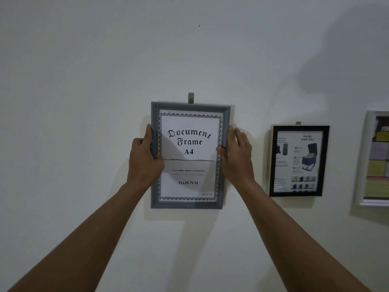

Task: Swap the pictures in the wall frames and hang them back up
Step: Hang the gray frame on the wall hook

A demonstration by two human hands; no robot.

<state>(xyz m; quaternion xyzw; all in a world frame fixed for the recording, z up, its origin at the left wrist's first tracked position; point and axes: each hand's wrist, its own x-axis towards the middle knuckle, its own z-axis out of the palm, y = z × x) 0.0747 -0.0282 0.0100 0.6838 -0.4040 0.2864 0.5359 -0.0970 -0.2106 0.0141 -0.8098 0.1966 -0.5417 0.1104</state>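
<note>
1. Grey frame held upright and flat against the wall, its top edge just under a small hook. Inside is a white sheet printed "Document Frame A4".
2. Left hand grasps the frame's left edge, thumb on the front. Right hand pinches the right edge. Holding both sides at mid-height probably keeps it level at the hook.
3. Right of the grey frame, well apart, hangs a black frame with a shoe-bag leaflet. Farther right is a white frame, partly out of view.
</note>
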